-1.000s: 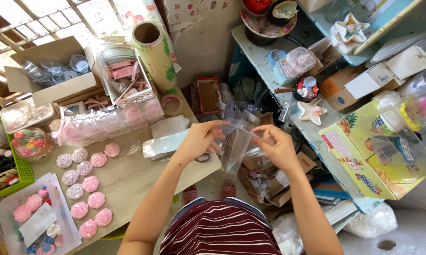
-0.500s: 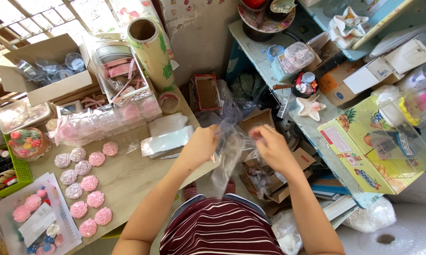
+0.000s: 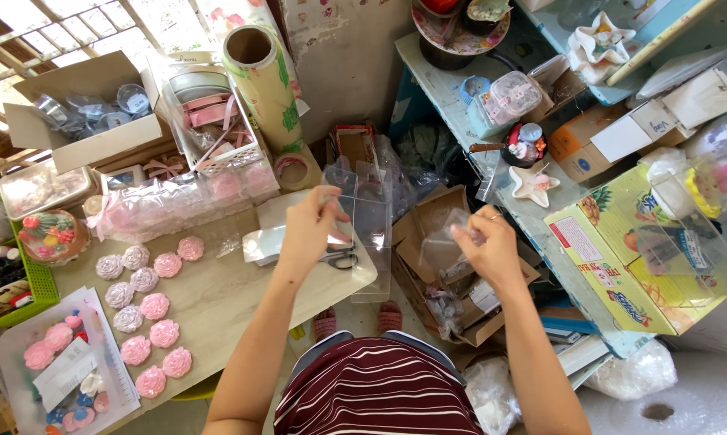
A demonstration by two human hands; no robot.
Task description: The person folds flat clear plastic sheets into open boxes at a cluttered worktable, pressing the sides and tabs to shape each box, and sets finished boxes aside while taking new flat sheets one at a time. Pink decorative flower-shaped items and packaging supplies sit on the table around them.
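My left hand (image 3: 313,225) pinches a clear plastic box (image 3: 363,217), folded up and held upright just over the near edge of the table (image 3: 218,298). My right hand (image 3: 484,246) is apart from it, closed on a thin clear plastic film (image 3: 444,242) above an open cardboard box (image 3: 428,242) on the floor. Scissors (image 3: 343,259) lie on the table edge right under my left hand, beside a flat white tray (image 3: 263,242). Farther left, pink and pale rose-shaped pieces (image 3: 150,314) sit in rows on the tabletop. Behind them stand a roll of wrapping film (image 3: 263,80) and a carton of ribbons (image 3: 210,113). To my right, a fruit-printed box (image 3: 621,258) rests on a blue shelf (image 3: 460,89).
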